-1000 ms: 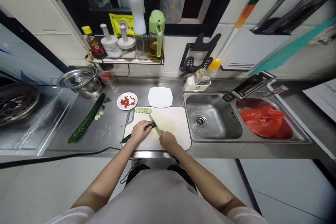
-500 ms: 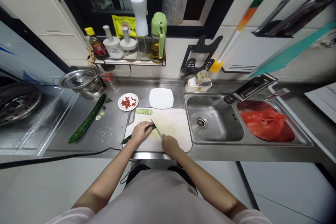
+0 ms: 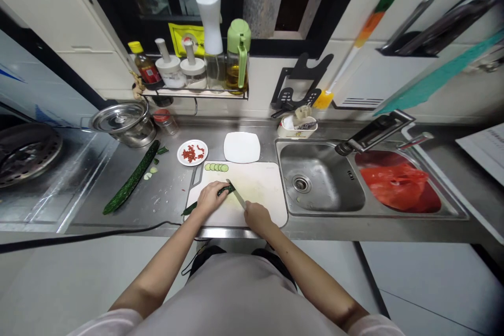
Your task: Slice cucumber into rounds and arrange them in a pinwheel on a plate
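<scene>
A white cutting board (image 3: 263,189) lies on the steel counter in front of me. My left hand (image 3: 210,197) presses down on a dark green cucumber (image 3: 225,189) lying across the board, fingers curled over it. My right hand (image 3: 255,217) is closed round the handle of a knife (image 3: 237,195), whose blade rests against the cucumber's cut end. A short row of cucumber slices (image 3: 219,167) sits at the board's far edge.
A second whole cucumber (image 3: 132,178) lies left on the counter (image 3: 165,194), with scraps beside it. A small plate of red chopped bits (image 3: 191,153) and a white plate (image 3: 241,147) stand behind the board. A sink (image 3: 318,181) is right, with a red bag (image 3: 396,185) in the far basin. A pot (image 3: 124,122) stands far left.
The knife and my right hand shifted slightly along the cucumber's end; my left hand stays on the cucumber. The camera moved a little.
</scene>
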A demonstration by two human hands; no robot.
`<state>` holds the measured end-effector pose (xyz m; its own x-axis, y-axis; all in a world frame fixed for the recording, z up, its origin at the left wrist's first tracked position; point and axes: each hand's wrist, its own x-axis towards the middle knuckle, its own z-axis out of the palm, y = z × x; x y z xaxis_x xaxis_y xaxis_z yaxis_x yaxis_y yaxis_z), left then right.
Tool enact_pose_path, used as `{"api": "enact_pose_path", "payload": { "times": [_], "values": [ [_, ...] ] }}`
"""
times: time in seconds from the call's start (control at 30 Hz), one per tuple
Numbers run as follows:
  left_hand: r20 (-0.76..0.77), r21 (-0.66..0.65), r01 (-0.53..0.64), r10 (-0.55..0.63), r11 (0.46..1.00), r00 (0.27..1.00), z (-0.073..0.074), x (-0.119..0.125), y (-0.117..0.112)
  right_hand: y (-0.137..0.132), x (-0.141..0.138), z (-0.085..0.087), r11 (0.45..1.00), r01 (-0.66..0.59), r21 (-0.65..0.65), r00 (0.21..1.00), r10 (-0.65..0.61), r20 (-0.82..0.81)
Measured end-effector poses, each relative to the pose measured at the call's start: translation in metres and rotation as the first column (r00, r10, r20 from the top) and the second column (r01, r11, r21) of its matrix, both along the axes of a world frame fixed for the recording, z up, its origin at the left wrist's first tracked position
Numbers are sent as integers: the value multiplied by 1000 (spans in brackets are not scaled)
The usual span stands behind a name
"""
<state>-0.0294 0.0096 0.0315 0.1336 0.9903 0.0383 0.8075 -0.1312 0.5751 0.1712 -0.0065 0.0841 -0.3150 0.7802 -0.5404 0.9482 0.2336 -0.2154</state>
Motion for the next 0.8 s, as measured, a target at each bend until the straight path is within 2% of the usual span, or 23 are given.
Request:
{"api": "enact_pose_path", "payload": {
  "times": [0.17, 0.27, 0.4, 0.47, 0.6, 0.8],
  "values": [
    [-91, -7, -33, 32, 999, 995, 2, 3, -3, -7, 9, 6, 997, 14, 78, 998, -18, 56],
    [-126, 11, -106, 106, 994, 986, 3, 4, -6, -12, 20, 2, 988, 16, 151, 995, -30, 91],
    [-79, 65, -229, 234, 971, 969, 3, 3, -11, -17, 31, -7, 974, 31, 224, 993, -57, 108],
    [-20, 79, -251, 253, 965, 967, 4, 3, -12, -19, 33, -10, 966, 30, 256, 993, -58, 102],
    [38, 92, -199, 196, 976, 980, 7, 8, -13, -21, 31, -9, 963, 3, 269, 996, -29, 90],
    [-75, 87, -48, 55, 995, 996, 16, 20, -4, -22, 30, -5, 961, -77, 268, 996, 60, 70]
  ]
}}
